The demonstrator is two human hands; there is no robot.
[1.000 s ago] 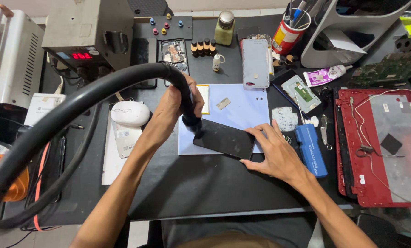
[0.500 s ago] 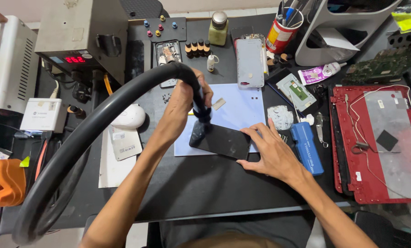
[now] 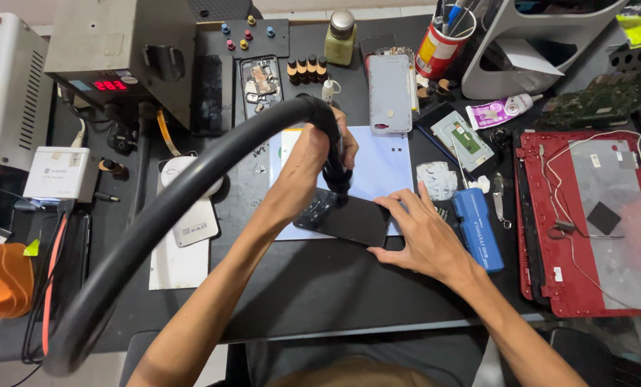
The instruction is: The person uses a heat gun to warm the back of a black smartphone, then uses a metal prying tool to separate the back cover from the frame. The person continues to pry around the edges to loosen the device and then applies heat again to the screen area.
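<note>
Left hand [image 3: 307, 161]: grip closed around hot-air nozzle [image 3: 337, 172] on thick black hose [image 3: 155, 229], shifted slightly along the phone since a second ago. Nozzle tip aimed at dark phone [image 3: 345, 218], possibly touching. Right hand [image 3: 421, 240]: fingers spread, pinning phone's edge on pale-blue mat [image 3: 385, 168], dark surface [image 3: 320, 287].
</note>
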